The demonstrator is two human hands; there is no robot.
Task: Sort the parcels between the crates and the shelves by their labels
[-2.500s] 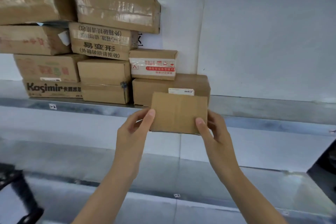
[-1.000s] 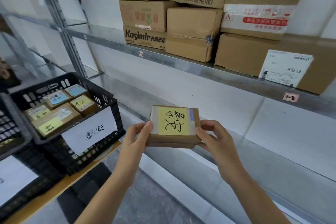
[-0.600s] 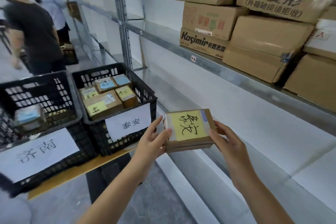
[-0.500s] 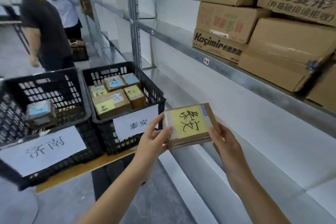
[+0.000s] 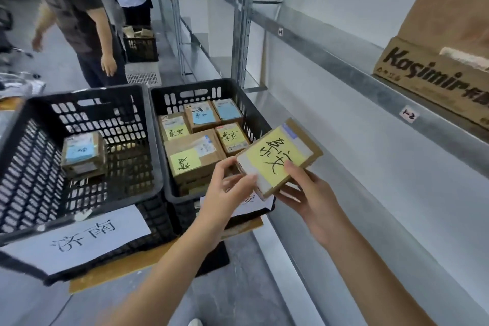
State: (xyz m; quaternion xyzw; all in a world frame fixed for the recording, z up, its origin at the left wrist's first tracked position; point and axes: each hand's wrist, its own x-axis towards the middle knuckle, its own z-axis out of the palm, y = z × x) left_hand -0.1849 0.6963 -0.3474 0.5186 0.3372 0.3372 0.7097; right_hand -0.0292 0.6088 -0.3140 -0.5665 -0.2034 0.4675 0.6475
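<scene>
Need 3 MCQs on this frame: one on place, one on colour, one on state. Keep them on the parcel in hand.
1. Where is the held parcel?
A) above the near right corner of the right crate
B) on the shelf
C) inside the left crate

2. What colour is its note?
A) blue
B) yellow
C) pink

3. How is it held?
A) by both hands
B) by the left hand only
C) by neither; it lies in a crate

Key:
1 A: it hovers over that crate's rim.
2 B: the handwritten note is yellow.
3 A: the left hand pinches its near corner, and the right hand grips it from below with the thumb on top.
</scene>
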